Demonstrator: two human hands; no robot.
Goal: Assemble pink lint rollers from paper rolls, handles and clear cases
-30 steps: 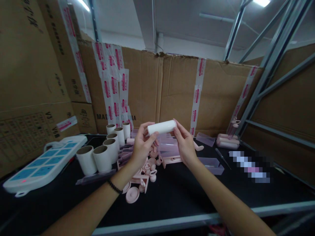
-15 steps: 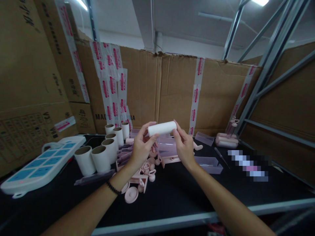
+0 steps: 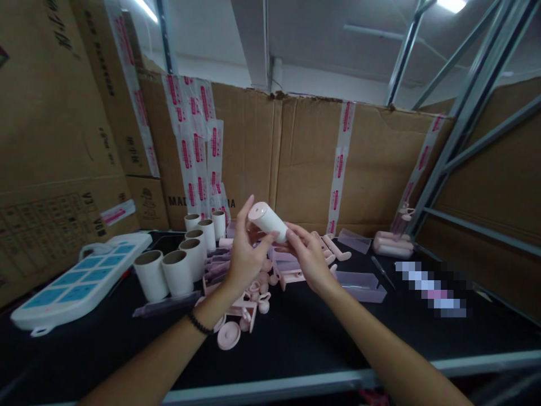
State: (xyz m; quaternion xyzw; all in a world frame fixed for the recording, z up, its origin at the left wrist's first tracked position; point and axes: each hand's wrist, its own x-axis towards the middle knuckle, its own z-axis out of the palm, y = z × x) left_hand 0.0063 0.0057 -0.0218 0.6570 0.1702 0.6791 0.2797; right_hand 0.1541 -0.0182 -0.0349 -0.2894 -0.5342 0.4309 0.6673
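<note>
Both my hands hold a white cardboard tube [image 3: 274, 224] with a pink cap on its upper left end, tilted above the table. My left hand [image 3: 247, 251] grips the capped end between thumb and fingers. At the lower right end, my right hand [image 3: 310, 254] has its fingers closed round the tube. Below the hands lies a pile of pink plastic parts [image 3: 253, 290], with a round pink disc [image 3: 229, 336] at its front. Translucent purple plastic trays [image 3: 359, 286] lie to the right of and behind the pile.
Several white open tubes [image 3: 152, 276] stand upright on the left. Beside them lies a white power strip [image 3: 80, 287] with blue panels. On the right are a pen-like tool [image 3: 382, 272] and pink rolls [image 3: 393, 245]. Cardboard walls [image 3: 308, 152] enclose the table [image 3: 296, 349].
The tube has turned from nearly level to slanting, its left end now up and showing the pink cap. My right hand has shifted lower. The view has moved slightly.
</note>
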